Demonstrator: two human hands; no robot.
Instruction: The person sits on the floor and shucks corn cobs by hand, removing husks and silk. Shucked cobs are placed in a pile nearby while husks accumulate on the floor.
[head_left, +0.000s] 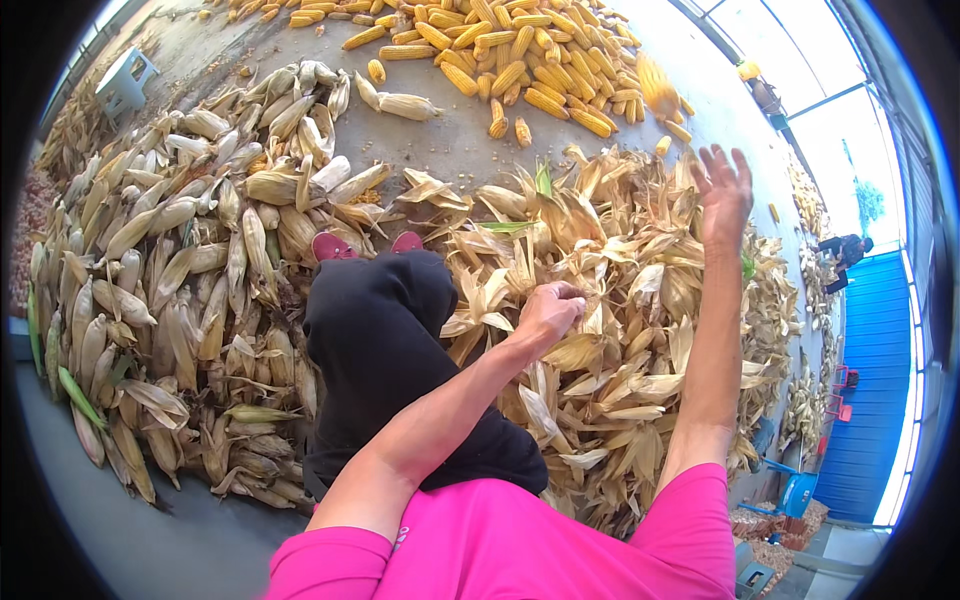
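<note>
My left hand is curled closed just above a heap of loose dry corn husks. Wispy brown husk or silk shows at its fingertips. Farther right, my right hand is raised with its fingers apart and nothing in it. Beyond it, a motion-blurred yellow corn ear appears to be in the air by the pile of husked corn ears. To the left of my legs lies a large heap of unhusked corn ears.
One unhusked ear lies on the concrete floor. A light plastic stool stands at far left. On the far right, a person is beside more corn, near a blue panel and blue equipment.
</note>
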